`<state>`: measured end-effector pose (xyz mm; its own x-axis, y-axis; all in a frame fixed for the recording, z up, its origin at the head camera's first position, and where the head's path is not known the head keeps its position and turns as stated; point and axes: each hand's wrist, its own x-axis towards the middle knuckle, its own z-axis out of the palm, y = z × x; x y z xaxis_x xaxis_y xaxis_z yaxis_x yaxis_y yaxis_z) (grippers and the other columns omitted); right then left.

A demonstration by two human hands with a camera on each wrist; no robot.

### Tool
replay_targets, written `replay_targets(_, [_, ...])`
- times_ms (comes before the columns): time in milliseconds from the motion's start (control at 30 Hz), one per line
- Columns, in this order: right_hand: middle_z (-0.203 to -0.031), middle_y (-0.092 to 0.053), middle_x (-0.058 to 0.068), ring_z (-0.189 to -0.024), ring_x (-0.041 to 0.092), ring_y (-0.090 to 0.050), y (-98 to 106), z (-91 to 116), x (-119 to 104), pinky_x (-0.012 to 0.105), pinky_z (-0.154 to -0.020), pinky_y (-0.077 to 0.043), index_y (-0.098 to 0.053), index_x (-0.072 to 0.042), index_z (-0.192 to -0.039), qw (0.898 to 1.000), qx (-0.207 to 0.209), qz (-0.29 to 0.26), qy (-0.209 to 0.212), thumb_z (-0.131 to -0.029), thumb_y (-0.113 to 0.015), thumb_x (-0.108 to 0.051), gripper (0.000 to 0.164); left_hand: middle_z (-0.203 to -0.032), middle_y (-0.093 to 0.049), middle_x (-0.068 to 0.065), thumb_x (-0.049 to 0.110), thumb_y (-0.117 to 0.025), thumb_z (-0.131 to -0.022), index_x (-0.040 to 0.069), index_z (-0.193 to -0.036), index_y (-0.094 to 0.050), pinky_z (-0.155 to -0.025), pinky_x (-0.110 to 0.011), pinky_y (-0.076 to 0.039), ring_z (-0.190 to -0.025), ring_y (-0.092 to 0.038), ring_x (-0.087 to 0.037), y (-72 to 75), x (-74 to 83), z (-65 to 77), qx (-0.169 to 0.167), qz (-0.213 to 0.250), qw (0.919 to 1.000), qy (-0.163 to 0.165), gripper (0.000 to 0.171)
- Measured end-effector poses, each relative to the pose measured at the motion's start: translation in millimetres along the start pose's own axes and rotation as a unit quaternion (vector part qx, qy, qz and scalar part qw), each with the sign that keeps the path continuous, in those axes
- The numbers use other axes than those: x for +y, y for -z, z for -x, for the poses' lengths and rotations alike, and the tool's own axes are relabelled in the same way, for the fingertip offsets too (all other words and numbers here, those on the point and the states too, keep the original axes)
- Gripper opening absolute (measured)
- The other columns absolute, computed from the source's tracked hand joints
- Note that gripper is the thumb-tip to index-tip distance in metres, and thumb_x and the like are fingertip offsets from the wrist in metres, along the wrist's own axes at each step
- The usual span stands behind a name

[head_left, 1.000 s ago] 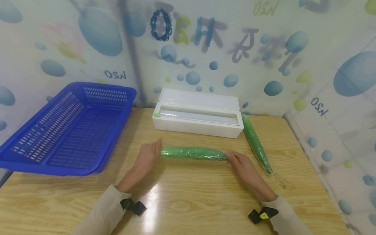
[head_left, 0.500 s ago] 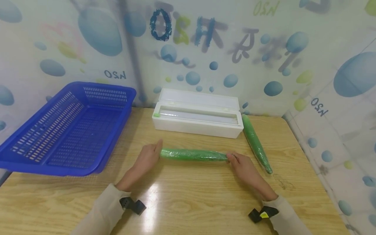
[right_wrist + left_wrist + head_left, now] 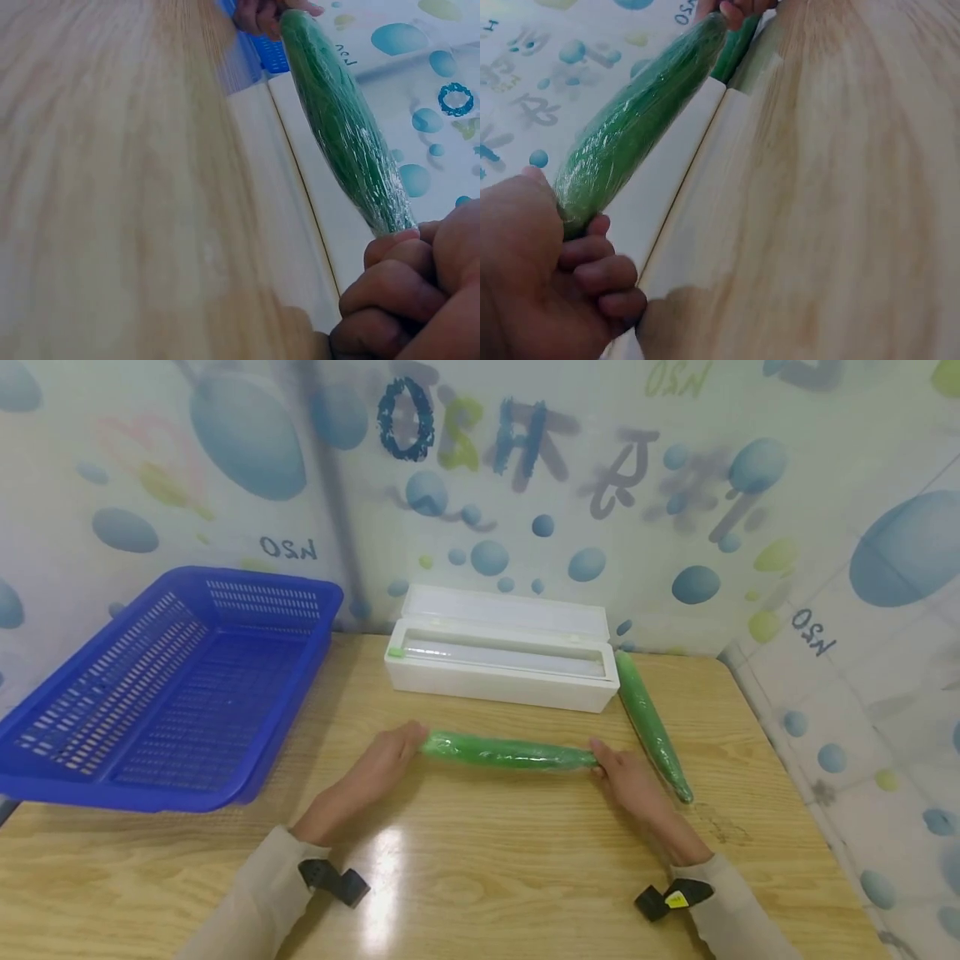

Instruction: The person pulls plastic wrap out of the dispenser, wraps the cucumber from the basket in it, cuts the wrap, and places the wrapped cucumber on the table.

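Observation:
A long green cucumber in clear plastic film is stretched between both hands, held above the wooden table. My left hand pinches its left end; in the left wrist view thumb and curled fingers close on the wrapped tip. At the other end my right hand pinches the film-covered tip, as the right wrist view shows with its curled fingers. A second wrapped cucumber lies on the table to the right of my right hand.
Behind the hands stands a white film-dispenser box, its lid raised and a roll inside. A blue plastic basket sits at the left. The wooden table meets a patterned wall at the back.
Both hands and the held cucumber have shifted slightly to the right. The grip at each end stays the same, while the box, basket and second cucumber stay in place.

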<state>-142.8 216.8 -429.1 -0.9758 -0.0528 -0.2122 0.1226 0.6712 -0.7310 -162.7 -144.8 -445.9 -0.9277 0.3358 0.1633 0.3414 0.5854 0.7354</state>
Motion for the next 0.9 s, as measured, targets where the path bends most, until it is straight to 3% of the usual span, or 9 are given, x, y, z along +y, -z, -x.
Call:
replay_targets(100, [-0.048, -0.037, -0.005, -0.044, 0.009, -0.031, 1.4, -0.6, -0.5, 0.023, -0.042, -0.029, -0.053, -0.008, -0.067, 1.0, -0.001, -0.01, -0.012, -0.098, -0.027, -0.06, 0.066, -0.069, -0.048, -0.001, 0.02, -0.035, -0.105, 0.003, -0.107, -0.058, -0.069, -0.035, -0.048, -0.066, -0.049, -0.016, 1.6, -4.5, -1.7, -0.018, 0.062, 0.9979, -0.001, 0.029])
replay_targets(200, [-0.049, -0.037, -0.004, -0.044, 0.009, -0.032, 2.0, -1.2, -2.4, 0.024, -0.043, -0.029, -0.053, -0.009, -0.069, 1.0, -0.007, -0.004, -0.019, -0.098, -0.024, -0.06, 0.065, -0.07, -0.052, -0.004, 0.013, -0.038, -0.104, 0.002, -0.125, -0.058, -0.065, -0.031, -0.049, -0.064, -0.051, -0.017, 3.0, -9.8, -3.4, -0.024, 0.139, 0.99, -0.004, 0.031])
replay_targets(300, [-0.049, -0.038, -0.003, -0.044, 0.01, -0.032, 2.2, -2.0, -4.6, 0.026, -0.044, -0.03, -0.053, -0.009, -0.073, 1.0, -0.011, 0.004, -0.027, -0.099, -0.021, -0.06, 0.066, -0.072, -0.056, -0.008, 0.006, -0.041, -0.102, 0.001, -0.134, -0.052, -0.061, -0.028, -0.049, -0.064, -0.054, -0.019, 4.3, -13.8, -4.9, -0.021, 0.17, 0.9851, -0.012, 0.034])
replay_targets(467, [-0.049, -0.039, -0.003, -0.044, 0.011, -0.033, 1.6, -4.8, -6.6, 0.028, -0.046, -0.032, -0.053, -0.008, -0.072, 0.999, -0.01, 0.031, -0.029, -0.101, -0.017, -0.054, 0.066, -0.073, -0.063, -0.005, 0.005, -0.054, -0.096, 0.006, -0.133, -0.056, -0.06, -0.03, -0.05, -0.066, -0.058, -0.019, 5.7, -16.6, -5.2, 0.011, 0.136, 0.9905, -0.013, 0.037])
replay_targets(600, [-0.05, -0.038, -0.003, -0.044, 0.011, -0.032, 0.9, -8.8, -7.1, 0.028, -0.046, -0.032, -0.052, -0.009, -0.069, 0.998, -0.02, 0.046, -0.026, -0.102, -0.017, -0.052, 0.065, -0.096, -0.07, -0.011, 0.006, -0.062, -0.091, 0.006, -0.125, -0.062, -0.083, -0.041, -0.051, -0.088, -0.065, -0.025, 5.1, -18.3, -4.5, 0.036, 0.095, 0.9948, 0.001, 0.034])
replay_targets(733, [-0.051, -0.036, -0.002, -0.044, 0.011, -0.031, -0.4, -12.3, -7.4, 0.027, -0.044, -0.03, -0.05, -0.01, -0.066, 0.998, -0.02, 0.057, -0.024, -0.102, -0.021, -0.051, 0.062, -0.116, -0.065, -0.015, 0.008, -0.065, -0.089, 0.005, -0.121, -0.065, -0.097, -0.048, -0.042, -0.11, -0.059, -0.033, 3.4, -19.9, -5.4, 0.035, 0.058, 0.9975, 0.018, 0.032])
replay_targets(900, [-0.054, -0.04, 0.0, -0.045, 0.012, -0.036, -2.0, -15.4, -6.3, 0.027, -0.044, -0.033, -0.047, -0.008, -0.068, 1.0, 0.004, 0.027, -0.004, -0.104, -0.029, -0.045, 0.054, -0.115, -0.065, -0.018, 0.007, -0.063, -0.091, 0.001, -0.119, -0.064, -0.097, -0.049, -0.042, -0.109, -0.059, -0.035, 1.8, -18.6, -8.2, 0.029, 0.046, 0.9981, 0.029, 0.029])
